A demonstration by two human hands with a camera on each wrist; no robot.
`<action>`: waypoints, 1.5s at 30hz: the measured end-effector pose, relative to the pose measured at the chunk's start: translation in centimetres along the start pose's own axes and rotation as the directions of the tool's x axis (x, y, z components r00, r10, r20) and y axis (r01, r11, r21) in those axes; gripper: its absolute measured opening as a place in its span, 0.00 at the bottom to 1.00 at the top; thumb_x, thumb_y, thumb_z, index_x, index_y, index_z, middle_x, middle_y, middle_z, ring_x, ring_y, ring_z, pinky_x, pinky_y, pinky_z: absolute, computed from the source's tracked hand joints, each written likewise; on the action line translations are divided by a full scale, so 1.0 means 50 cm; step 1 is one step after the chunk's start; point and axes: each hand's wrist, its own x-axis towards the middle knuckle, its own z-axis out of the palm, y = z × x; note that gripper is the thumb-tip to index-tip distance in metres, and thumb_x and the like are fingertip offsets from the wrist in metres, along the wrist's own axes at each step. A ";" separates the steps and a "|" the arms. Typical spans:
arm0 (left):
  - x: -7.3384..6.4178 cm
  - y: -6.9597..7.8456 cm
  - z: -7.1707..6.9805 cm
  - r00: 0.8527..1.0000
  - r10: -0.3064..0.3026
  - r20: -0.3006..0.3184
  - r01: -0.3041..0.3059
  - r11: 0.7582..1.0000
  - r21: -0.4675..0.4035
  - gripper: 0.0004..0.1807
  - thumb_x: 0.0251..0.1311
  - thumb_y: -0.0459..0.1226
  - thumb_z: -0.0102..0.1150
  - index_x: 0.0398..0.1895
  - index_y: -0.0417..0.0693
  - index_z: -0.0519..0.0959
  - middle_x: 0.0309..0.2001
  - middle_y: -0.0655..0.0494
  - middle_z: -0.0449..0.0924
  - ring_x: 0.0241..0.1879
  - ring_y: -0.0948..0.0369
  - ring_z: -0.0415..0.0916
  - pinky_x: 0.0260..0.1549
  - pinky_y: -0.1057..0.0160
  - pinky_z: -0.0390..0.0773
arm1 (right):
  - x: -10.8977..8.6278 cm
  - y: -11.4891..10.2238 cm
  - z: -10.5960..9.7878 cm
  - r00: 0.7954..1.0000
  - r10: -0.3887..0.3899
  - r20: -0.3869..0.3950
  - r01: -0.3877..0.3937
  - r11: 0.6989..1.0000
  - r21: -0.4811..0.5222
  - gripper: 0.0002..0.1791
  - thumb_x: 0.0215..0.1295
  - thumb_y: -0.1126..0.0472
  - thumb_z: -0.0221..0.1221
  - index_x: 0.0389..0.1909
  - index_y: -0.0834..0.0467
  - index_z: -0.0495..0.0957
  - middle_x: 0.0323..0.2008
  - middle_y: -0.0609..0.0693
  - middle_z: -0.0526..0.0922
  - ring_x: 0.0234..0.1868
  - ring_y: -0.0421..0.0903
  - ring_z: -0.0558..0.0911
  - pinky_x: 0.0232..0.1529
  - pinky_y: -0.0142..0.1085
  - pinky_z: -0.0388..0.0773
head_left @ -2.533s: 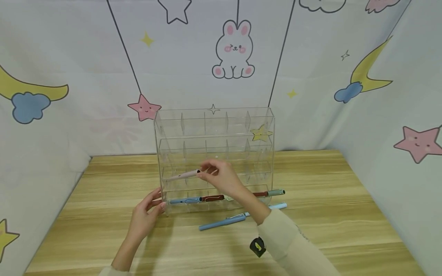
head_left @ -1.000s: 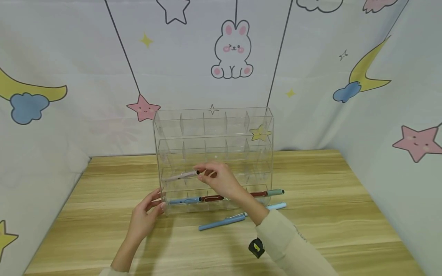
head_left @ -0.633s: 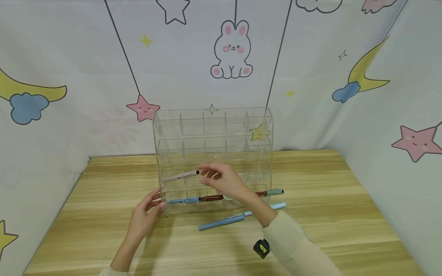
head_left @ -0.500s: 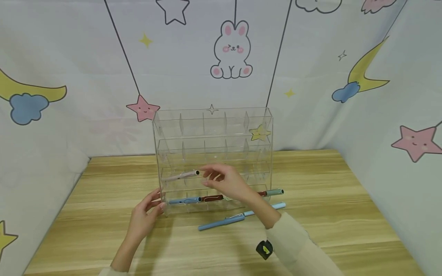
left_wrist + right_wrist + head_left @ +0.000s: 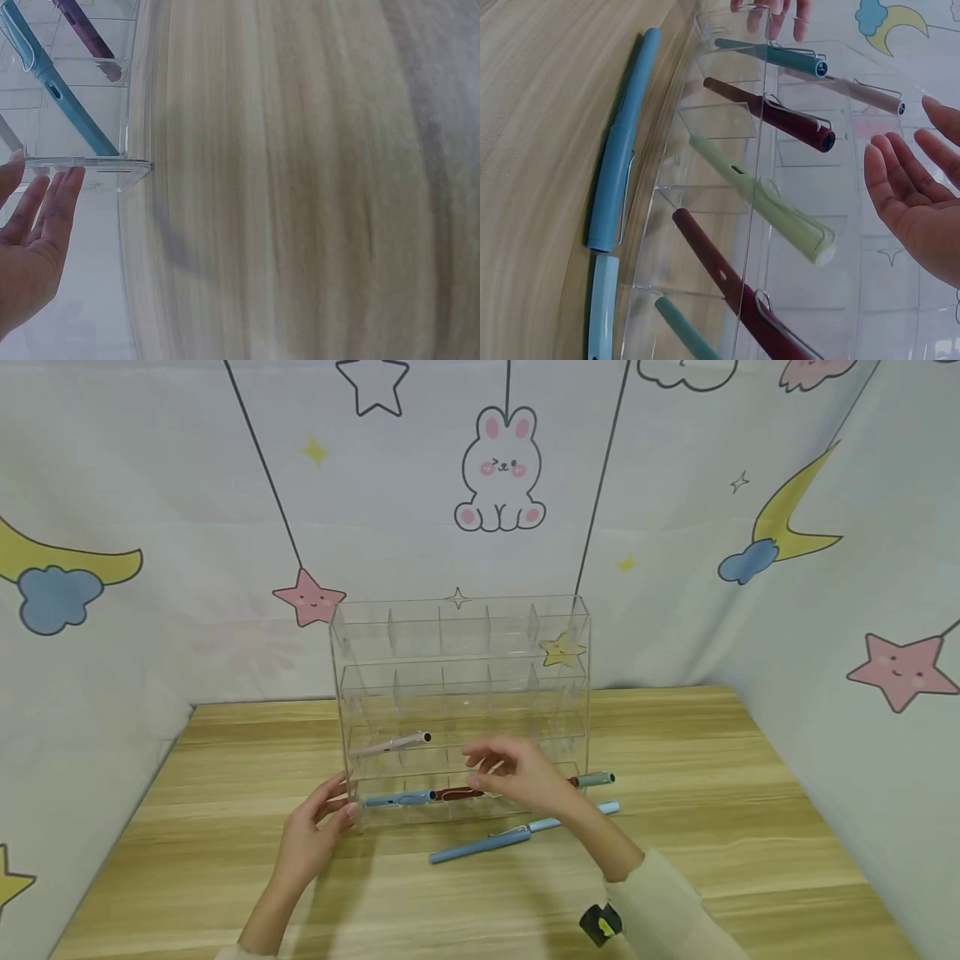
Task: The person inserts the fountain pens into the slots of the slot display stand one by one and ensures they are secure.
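Note:
A clear acrylic pen rack (image 5: pixel 465 672) with tiers of small compartments stands on the table. My left hand (image 5: pixel 315 831) touches its left side panel with the fingertips, the fingers (image 5: pixel 56 210) fairly straight in the left wrist view. My right hand (image 5: pixel 525 772) hovers before the lower tiers, fingers loosely bent, holding nothing. A pale pink pen (image 5: pixel 390 744) leans in the leftmost compartment of the second tier from the bottom. The bottom tier bears capped pens: a blue pen (image 5: pixel 780 56), a dark red pen (image 5: pixel 791 124), a light green pen (image 5: pixel 787 217), another dark red pen (image 5: pixel 720 274) and a teal pen (image 5: pixel 686 330).
In front of the rack, a blue pen (image 5: pixel 480 845) and a light blue pen (image 5: pixel 609 807) lie end to end on the wooden table (image 5: pixel 247 760). White cloth walls (image 5: pixel 187 485) with cartoon prints surround the table at the back and sides.
My right hand has let go of the pale pink pen and drawn back to the right and down. The pen stays in its compartment. My left hand stays at the rack.

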 end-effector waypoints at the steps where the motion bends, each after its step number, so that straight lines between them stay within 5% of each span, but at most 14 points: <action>1: 0.000 0.000 0.000 1.000 0.001 0.000 -0.001 1.000 0.000 0.24 0.57 0.23 0.54 0.59 0.32 0.67 0.50 0.33 0.72 0.44 0.52 0.75 0.34 0.70 0.80 | -0.004 0.001 -0.002 1.000 -0.006 0.004 0.006 1.000 -0.001 0.17 0.58 0.67 0.61 0.49 0.66 0.75 0.40 0.56 0.79 0.39 0.46 0.78 0.37 0.35 0.79; 8: -0.001 -0.003 -0.001 1.000 0.010 -0.002 -0.010 1.000 0.005 0.24 0.57 0.24 0.55 0.59 0.33 0.67 0.50 0.34 0.72 0.42 0.63 0.74 0.33 0.72 0.80 | -0.043 0.009 -0.012 0.999 -0.005 0.037 0.005 1.000 0.007 0.14 0.57 0.67 0.61 0.45 0.65 0.77 0.41 0.58 0.79 0.39 0.46 0.77 0.39 0.35 0.79; 21: -0.001 -0.005 -0.001 1.000 0.009 0.002 -0.009 1.000 0.009 0.24 0.57 0.25 0.55 0.59 0.33 0.67 0.51 0.34 0.72 0.43 0.61 0.74 0.33 0.72 0.80 | -0.121 0.079 0.001 0.990 0.032 0.140 -0.031 0.999 -0.008 0.14 0.55 0.64 0.63 0.43 0.61 0.78 0.34 0.54 0.79 0.34 0.41 0.76 0.33 0.33 0.78; 34: -0.003 -0.004 -0.001 1.000 0.019 -0.005 -0.019 1.000 0.009 0.24 0.57 0.25 0.56 0.58 0.33 0.67 0.50 0.34 0.72 0.42 0.65 0.74 0.33 0.72 0.79 | -0.145 0.174 0.053 0.997 0.069 0.016 -0.063 0.965 -0.254 0.17 0.52 0.66 0.65 0.45 0.60 0.78 0.37 0.50 0.78 0.26 0.36 0.66 0.25 0.26 0.68; 38: -0.002 -0.003 -0.001 1.000 0.015 -0.005 -0.015 1.000 -0.001 0.24 0.57 0.25 0.56 0.58 0.33 0.67 0.50 0.33 0.72 0.41 0.66 0.74 0.33 0.73 0.79 | -0.145 0.178 0.060 0.993 0.117 -0.002 -0.113 0.949 -0.294 0.18 0.53 0.66 0.64 0.47 0.60 0.77 0.46 0.51 0.78 0.39 0.44 0.74 0.40 0.35 0.75; 41: -0.002 -0.002 -0.001 1.000 0.016 -0.007 -0.016 1.000 -0.002 0.24 0.57 0.24 0.56 0.58 0.32 0.67 0.50 0.33 0.72 0.41 0.65 0.74 0.33 0.73 0.79 | -0.145 0.179 0.063 0.990 0.139 -0.009 -0.134 0.939 -0.316 0.18 0.53 0.66 0.64 0.47 0.60 0.77 0.50 0.53 0.77 0.52 0.52 0.72 0.53 0.47 0.71; 45: -0.003 -0.002 -0.001 1.000 0.019 -0.009 -0.019 1.000 -0.001 0.24 0.57 0.24 0.55 0.58 0.32 0.67 0.49 0.33 0.72 0.42 0.64 0.75 0.32 0.73 0.79 | -0.145 0.181 0.065 0.988 0.157 -0.009 -0.150 0.923 -0.354 0.18 0.54 0.65 0.63 0.47 0.59 0.77 0.52 0.55 0.75 0.55 0.55 0.69 0.55 0.53 0.67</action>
